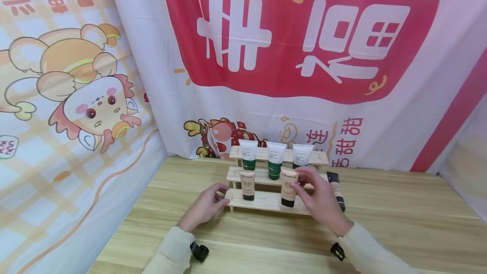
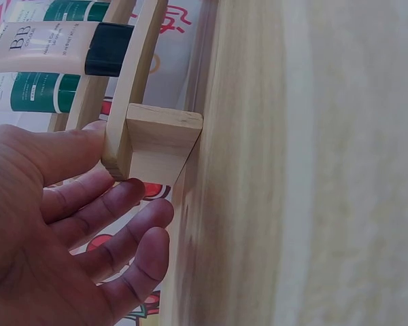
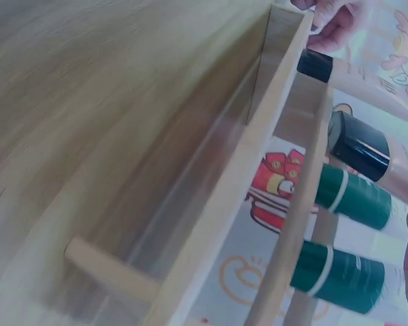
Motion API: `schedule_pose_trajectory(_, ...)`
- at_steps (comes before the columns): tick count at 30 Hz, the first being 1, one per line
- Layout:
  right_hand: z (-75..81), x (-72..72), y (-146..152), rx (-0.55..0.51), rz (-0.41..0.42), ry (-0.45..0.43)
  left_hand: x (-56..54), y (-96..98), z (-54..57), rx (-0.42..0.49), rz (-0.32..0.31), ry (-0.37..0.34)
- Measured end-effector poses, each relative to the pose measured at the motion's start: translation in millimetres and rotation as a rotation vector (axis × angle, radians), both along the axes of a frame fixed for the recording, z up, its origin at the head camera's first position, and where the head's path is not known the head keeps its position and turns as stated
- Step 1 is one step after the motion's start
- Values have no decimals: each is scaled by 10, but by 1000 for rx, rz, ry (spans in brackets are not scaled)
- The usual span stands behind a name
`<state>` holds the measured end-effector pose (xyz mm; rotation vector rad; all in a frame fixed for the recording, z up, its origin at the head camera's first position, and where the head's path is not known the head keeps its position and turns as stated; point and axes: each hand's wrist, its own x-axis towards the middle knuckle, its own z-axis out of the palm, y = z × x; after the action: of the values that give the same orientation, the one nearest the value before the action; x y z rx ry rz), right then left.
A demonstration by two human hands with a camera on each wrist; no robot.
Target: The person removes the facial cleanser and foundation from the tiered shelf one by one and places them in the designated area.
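A three-step wooden rack (image 1: 270,201) holds cosmetic tubes. My left hand (image 1: 208,204) pinches the left end of its lowest step, the thumb (image 2: 71,151) on top and the other fingers lower. On that step a beige BB cream tube (image 1: 248,185) stands on its black cap. My right hand (image 1: 321,198) grips a second BB cream tube (image 1: 289,187) between thumb and fingers, cap down, over the lowest step. In the right wrist view its black cap (image 3: 359,144) hangs apart from the step. Behind stand white-and-green tubes (image 1: 275,160).
Right of the rack a dark-and-beige tube (image 1: 336,191) lies on the wooden table (image 1: 243,238). A white curtain with a red print (image 1: 281,79) hangs right behind the rack. Another printed cloth (image 1: 76,172) borders the table on the left.
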<state>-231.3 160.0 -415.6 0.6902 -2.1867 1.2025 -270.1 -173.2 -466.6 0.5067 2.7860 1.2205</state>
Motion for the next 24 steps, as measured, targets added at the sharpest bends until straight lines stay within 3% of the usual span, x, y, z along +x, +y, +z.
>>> schedule_pose_trajectory(4,36,54,136,5,0,33,6,-1,3,3,-6,10)
schedule_pose_trajectory(6,131,134,188,11,-11,53,8,0,0,6,-8,12)
schedule_pose_trajectory(11,175,188,479,55,-138,26,8,0,-25,13,-7,11)
schedule_pose_trajectory(15,90,103,788,96,-236,8,-1,-3,-44,10,6,2)
schedule_pose_trajectory(24,41,-108,1256,140,-311,-96,-12,-13,-36,5,15,-15)
